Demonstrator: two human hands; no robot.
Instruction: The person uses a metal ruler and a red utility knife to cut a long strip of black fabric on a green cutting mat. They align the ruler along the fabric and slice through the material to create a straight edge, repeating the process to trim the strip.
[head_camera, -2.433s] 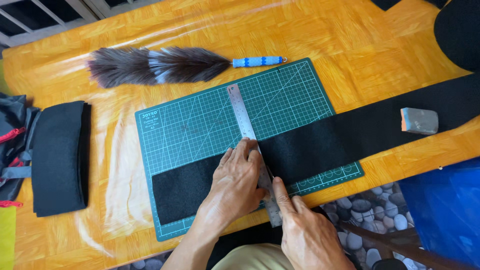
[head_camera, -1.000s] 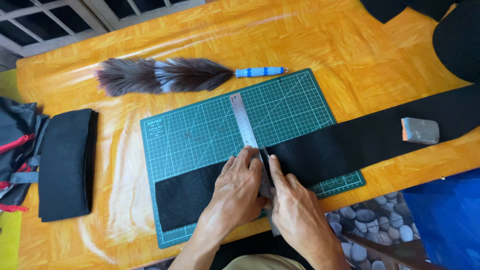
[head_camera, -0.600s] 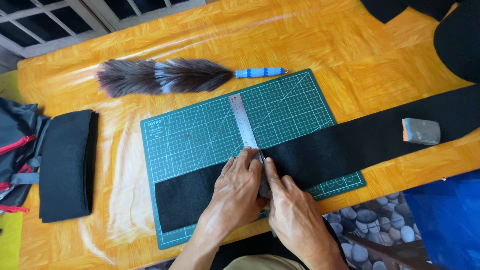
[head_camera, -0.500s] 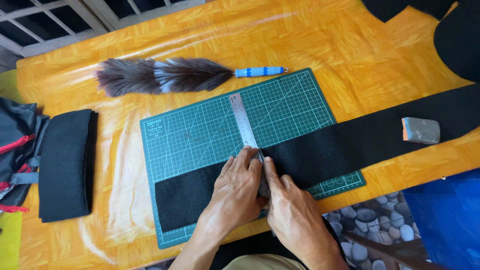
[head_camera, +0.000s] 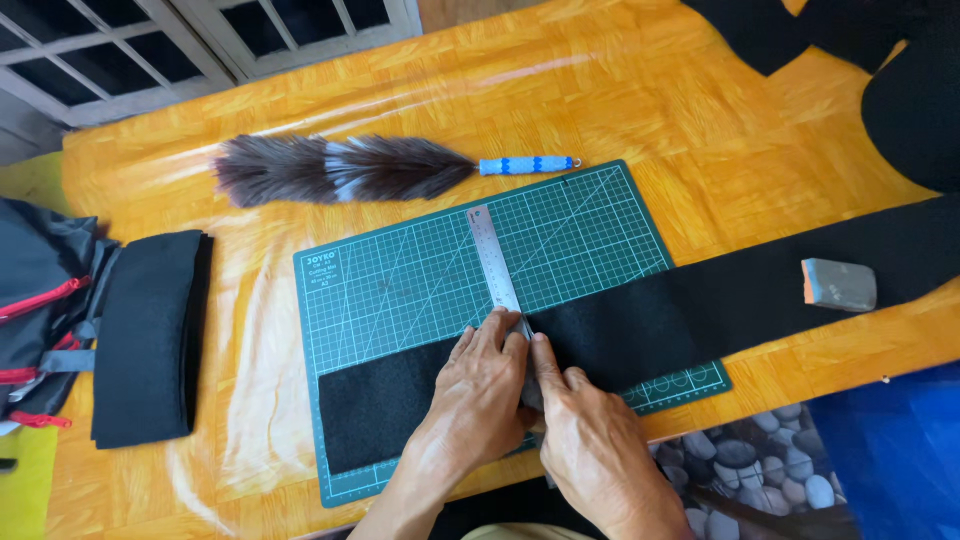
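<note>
Black felt strip, soft and limp, needs pinning flat, as I do with my left hand pressing the steel ruler. My right hand seems closed on a cutter, though I cannot tell.

Left hand flat on metal ruler and black felt strip, right hand just beside, touching strip; green cutting mat mid-worktop, feather duster behind, grey block toward right edge.
</note>
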